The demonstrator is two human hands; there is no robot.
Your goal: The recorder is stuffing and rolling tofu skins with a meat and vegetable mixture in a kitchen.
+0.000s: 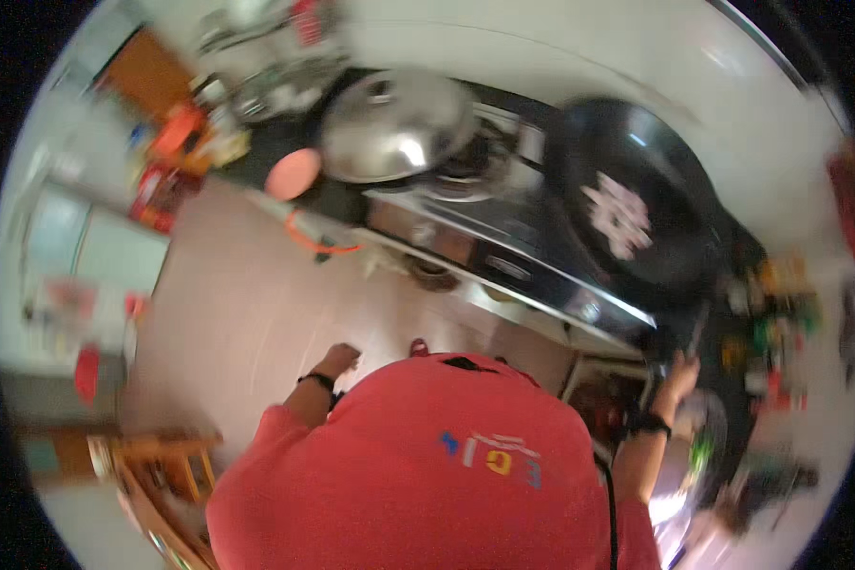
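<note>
Okay, so from where I'm standing it's all about the right hand (682, 372) and the dark wok (670, 152). Its grip looks closed around a thin greyish handle (701, 328), which points far and slightly right toward the wok's near-right edge; too blurry to tell if it's the wok's own or a separate tool. The wok sits far and left of that grip. Left hand (337, 361) is well apart, over the floor (247, 285), loosely curled; can't tell if it's pinching anything. Pale pink pieces (619, 217) are bunched inside the wok. Left along the worktop (274, 142), a shiny domed lid (399, 123) hides whatever's underneath.
</note>
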